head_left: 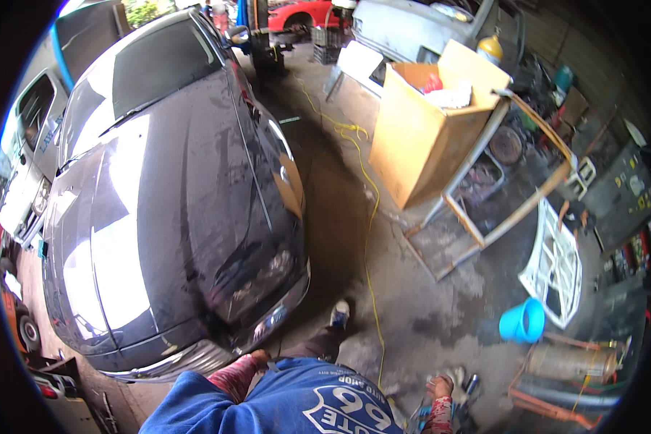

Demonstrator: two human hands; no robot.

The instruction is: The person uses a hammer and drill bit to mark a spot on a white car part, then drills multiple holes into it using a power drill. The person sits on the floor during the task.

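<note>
A dark car [195, 188] fills the left side, its glossy hood reflecting bright light. My left hand [259, 356], at the end of a red patterned sleeve, is low beside the car's front bumper [173, 365]. Its fingers are too small and partly hidden to make out. At the lower right, my right hand [439, 387] reaches down to a pale, crumpled, rag-like thing [456, 375]. Whether its fingers close on that is unclear. A small dark cylinder [472, 383] stands close beside it, among other items partly cut off by the lower edge.
A yellow cord [369, 246] runs along the concrete floor right of the car. Beyond it stand a large open cardboard box [412, 137] and a metal frame [484, 242]. A blue bucket [521, 320] sits near a white lattice panel [553, 267]. Other vehicles are farther back.
</note>
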